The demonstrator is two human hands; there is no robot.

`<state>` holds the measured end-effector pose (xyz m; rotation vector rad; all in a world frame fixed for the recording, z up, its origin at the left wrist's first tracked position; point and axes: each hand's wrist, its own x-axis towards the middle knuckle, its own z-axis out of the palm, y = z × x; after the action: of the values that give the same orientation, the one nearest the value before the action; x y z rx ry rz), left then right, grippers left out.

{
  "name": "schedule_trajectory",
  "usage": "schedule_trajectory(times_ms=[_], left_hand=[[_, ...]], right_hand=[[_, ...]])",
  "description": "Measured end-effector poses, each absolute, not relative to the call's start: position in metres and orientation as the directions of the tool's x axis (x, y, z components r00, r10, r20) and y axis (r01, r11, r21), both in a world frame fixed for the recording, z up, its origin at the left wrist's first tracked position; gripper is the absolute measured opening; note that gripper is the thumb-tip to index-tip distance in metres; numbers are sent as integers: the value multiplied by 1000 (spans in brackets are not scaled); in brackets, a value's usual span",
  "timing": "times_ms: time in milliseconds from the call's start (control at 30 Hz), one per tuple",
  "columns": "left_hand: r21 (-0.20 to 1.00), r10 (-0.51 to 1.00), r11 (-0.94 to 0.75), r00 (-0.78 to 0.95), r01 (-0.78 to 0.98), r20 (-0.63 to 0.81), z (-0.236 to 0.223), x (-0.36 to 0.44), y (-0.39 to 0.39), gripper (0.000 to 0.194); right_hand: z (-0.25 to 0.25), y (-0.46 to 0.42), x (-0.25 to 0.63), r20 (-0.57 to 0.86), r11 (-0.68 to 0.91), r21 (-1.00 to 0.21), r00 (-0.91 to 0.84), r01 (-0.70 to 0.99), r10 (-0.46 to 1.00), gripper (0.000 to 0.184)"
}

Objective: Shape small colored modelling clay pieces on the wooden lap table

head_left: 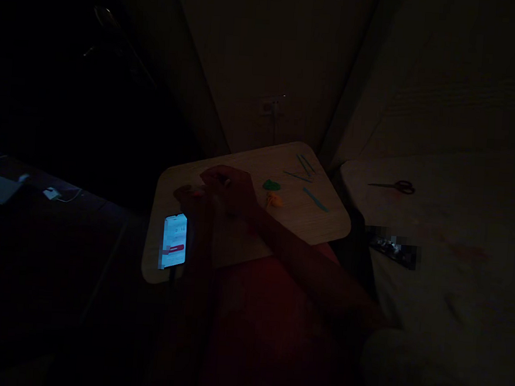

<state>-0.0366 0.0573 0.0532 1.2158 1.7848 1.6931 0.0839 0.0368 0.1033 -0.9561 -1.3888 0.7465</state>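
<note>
In the dim light my left hand (190, 199) is over the left part of a small wooden-topped table (245, 245), its fingers bent together. Close beside it, my right hand (231, 188) has curled fingers and reaches toward the left one. Whatever they hold is too dark to make out. To the right of my right hand lie a green lump (271, 185) and an orange lump (274, 200), both resembling modelling clay. A lit phone (175, 241) rests on the tabletop below my left hand.
Thin blue sticks (300, 177) and a flat blue tool (315, 199) lie on the table's right side. Scissors (401, 186) and a dark shiny object (392, 248) rest on a pale surface to the right. A wall socket (271, 106) with a cable is behind.
</note>
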Motion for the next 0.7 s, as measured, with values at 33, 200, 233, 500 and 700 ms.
schedule_trajectory(times_ms=[33,200,233,500,700], left_hand=[[949,790,-160,-541,273,289,52,-37,53,33],[953,926,-246,-332,-176,178,37,-24,21,32],[938,954,-222,-257,-267,153,32,-19,16,37],[959,990,-29,-137,-284,-11,12,4,-8,41],[981,984,-149,-117,-126,134,26,6,-21,32]], right_hand=[[103,34,86,457,449,-888,90,98,885,17],[94,23,107,413,404,-911,176,83,894,20],[90,22,111,402,394,-916,192,79,895,19],[41,7,134,160,171,-985,263,-19,952,20],[40,3,136,201,189,-979,190,80,961,19]])
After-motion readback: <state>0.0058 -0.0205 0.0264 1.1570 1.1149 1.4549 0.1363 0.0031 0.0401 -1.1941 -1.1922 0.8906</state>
